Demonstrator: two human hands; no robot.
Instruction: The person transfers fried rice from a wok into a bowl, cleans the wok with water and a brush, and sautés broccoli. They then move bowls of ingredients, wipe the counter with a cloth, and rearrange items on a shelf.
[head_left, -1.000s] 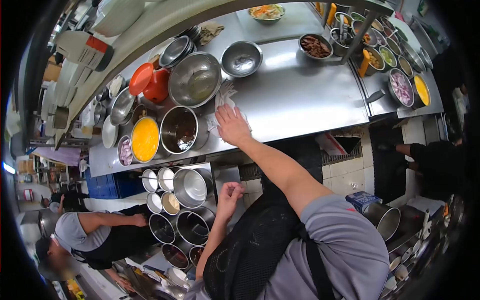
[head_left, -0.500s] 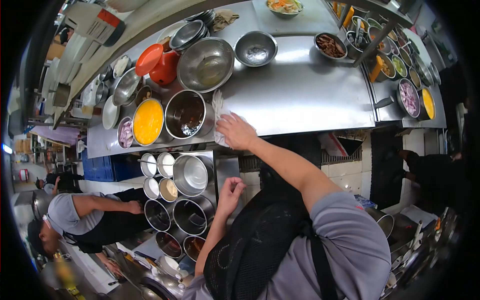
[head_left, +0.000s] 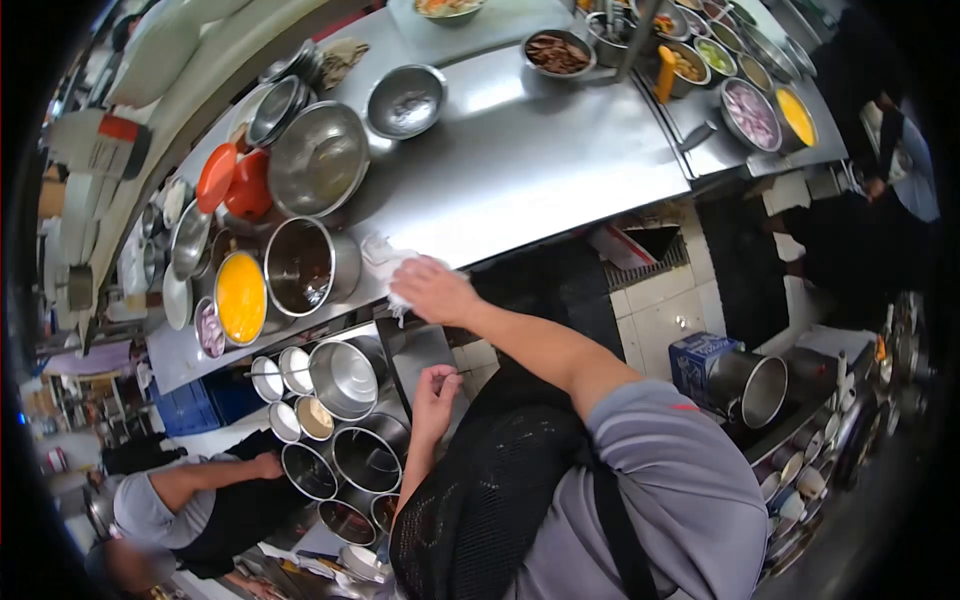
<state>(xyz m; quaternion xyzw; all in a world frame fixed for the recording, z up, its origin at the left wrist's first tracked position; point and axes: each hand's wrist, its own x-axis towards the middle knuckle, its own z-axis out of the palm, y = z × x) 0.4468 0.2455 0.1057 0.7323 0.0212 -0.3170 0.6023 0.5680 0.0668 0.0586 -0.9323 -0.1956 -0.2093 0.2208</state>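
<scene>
Near the front edge of the steel counter (head_left: pixel 520 165), my right hand (head_left: pixel 433 288) presses on a white cloth (head_left: pixel 385 262), part of which sticks out left of the fingers. Just left of the cloth stands a deep pot with dark liquid (head_left: pixel 303 268). My left hand (head_left: pixel 437 388) hangs in front of my body, its fingers curled together, touching nothing else that I can see; anything inside them is hidden. Behind the pot is a large steel bowl (head_left: pixel 318 160), and farther back a smaller metal bowl (head_left: pixel 406 102).
A container of yellow liquid (head_left: pixel 241 298) and red-orange containers (head_left: pixel 248 185) are at the left. Below are several pots, one a silver pot (head_left: pixel 343 380). A co-worker (head_left: pixel 190 500) stands lower left, another person (head_left: pixel 860 225) at right. A bowl of sliced meat (head_left: pixel 558 54) is at the back.
The whole view has shifted and tilted, with the counter now sloping. My right hand remains on the cloth beside the pot; the cloth looks more bunched under it. My left hand stays curled.
</scene>
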